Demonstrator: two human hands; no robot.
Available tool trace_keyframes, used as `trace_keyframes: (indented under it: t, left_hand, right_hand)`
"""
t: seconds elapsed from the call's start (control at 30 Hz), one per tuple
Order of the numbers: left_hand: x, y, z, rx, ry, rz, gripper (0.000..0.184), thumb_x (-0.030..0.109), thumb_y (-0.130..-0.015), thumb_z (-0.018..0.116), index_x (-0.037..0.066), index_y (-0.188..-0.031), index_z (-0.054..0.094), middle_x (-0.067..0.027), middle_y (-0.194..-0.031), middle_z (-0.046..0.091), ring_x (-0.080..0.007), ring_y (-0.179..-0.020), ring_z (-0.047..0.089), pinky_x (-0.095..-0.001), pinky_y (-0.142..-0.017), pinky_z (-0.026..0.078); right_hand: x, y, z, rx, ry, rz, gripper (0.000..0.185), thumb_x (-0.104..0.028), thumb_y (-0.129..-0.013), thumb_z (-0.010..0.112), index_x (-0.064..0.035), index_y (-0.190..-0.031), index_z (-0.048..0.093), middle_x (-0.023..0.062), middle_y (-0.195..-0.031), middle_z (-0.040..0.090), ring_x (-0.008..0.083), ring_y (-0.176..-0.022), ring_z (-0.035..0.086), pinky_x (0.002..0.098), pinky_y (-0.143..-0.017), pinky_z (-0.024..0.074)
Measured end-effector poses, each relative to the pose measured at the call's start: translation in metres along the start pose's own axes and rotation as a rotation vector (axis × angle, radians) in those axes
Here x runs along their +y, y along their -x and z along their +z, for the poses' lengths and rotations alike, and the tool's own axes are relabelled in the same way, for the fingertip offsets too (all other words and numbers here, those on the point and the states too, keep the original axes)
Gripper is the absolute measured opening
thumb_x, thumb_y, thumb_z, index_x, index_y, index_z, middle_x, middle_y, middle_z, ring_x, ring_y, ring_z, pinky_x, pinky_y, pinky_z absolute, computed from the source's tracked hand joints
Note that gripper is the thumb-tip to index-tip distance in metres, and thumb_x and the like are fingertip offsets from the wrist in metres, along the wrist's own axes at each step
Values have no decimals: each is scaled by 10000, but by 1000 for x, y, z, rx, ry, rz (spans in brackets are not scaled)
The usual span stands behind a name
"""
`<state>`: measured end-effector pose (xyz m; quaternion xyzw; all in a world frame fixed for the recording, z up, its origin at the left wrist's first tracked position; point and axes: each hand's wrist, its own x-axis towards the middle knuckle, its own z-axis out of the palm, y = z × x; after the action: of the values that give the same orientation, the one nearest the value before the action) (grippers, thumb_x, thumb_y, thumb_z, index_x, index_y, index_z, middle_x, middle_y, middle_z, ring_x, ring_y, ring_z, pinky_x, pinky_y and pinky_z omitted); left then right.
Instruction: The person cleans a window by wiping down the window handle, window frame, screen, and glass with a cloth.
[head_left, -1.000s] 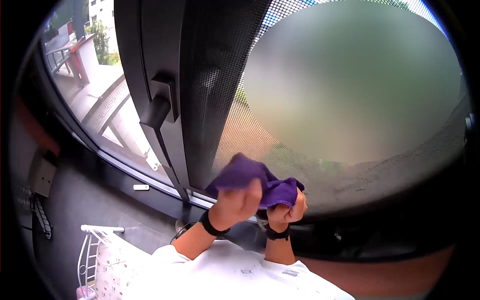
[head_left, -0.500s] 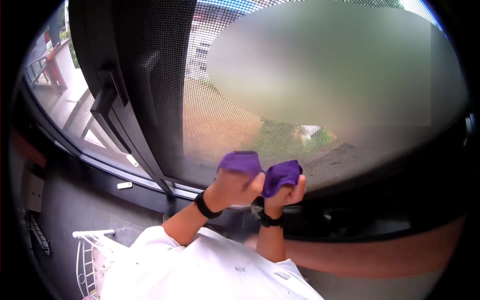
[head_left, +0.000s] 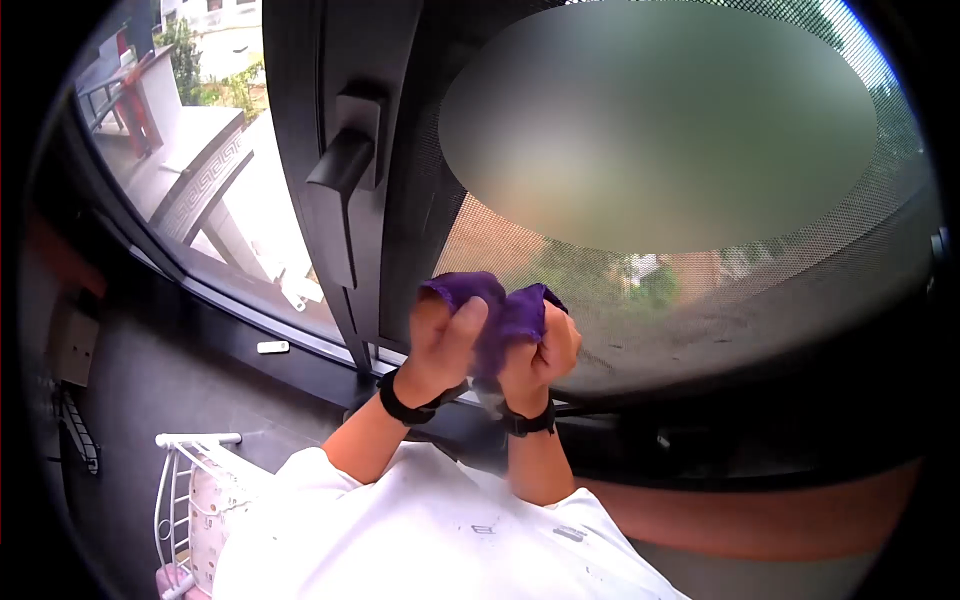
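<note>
A purple cloth (head_left: 519,316) is bunched between my two hands, in front of the lower part of a window screen (head_left: 590,290). My left hand (head_left: 440,335) is closed around the cloth's left part, its thumb lying over the fabric. Beside it, my right hand (head_left: 545,352) grips the other part in a fist. Between the hands the fabric hangs down and is smeared by motion. Each wrist wears a black band.
A black window handle (head_left: 345,190) juts from the dark frame left of my hands. On the black sill (head_left: 225,335) lies a small white remote-like object (head_left: 272,347). A white metal rack (head_left: 170,500) stands at lower left. An oval of the screen is blurred out.
Both hands have moved up and a little left with the cloth and turned at the wrists. The view has shifted, so the window handle now sits further right.
</note>
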<state>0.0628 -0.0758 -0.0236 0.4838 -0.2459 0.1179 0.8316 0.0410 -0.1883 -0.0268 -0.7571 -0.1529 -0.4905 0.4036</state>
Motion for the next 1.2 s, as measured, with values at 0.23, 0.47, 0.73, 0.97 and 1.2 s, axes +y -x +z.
trace_keyframes:
  t: [0.23,0.47,0.73,0.97,1.2]
  left_hand:
    - [-8,17,-21,-106,-217,-154,174,147,-878,499,-1,-819,568,-79,-707,548,-171,-635,521,-306,-602,421]
    - [-19,22,-10,-286,-106,-321,199,121,-897,464,-1,-748,514,-68,-635,475,-159,-606,451,-293,-580,386]
    - [-66,26,-67,191,-613,380,245,81,-900,538,25,-1137,507,-49,-762,522,-192,-703,535,-283,-646,433]
    - [-51,25,-46,33,-658,455,592,-118,-753,650,55,-1268,414,-99,-903,510,-211,-715,537,-307,-655,462]
    - [-38,12,-18,251,418,-437,395,407,-912,428,75,-708,493,-102,-678,525,-205,-661,537,-322,-602,457]
  right_hand:
    - [24,19,-21,240,182,-14,90,-101,-741,561,-14,-761,577,110,-680,621,283,-568,596,346,-560,479]
    - [15,23,-30,178,116,12,101,-88,-764,551,-23,-696,514,108,-618,579,286,-535,566,357,-511,445]
    - [3,15,6,148,104,1,113,-90,-715,601,-40,-815,620,133,-769,632,324,-654,591,379,-592,463]
    - [13,8,-28,194,183,-119,79,-56,-733,515,17,-731,545,121,-639,588,235,-525,551,302,-536,450]
    - [-5,6,-29,4,166,-48,117,-29,-672,599,-11,-787,609,136,-696,611,300,-572,598,344,-556,482]
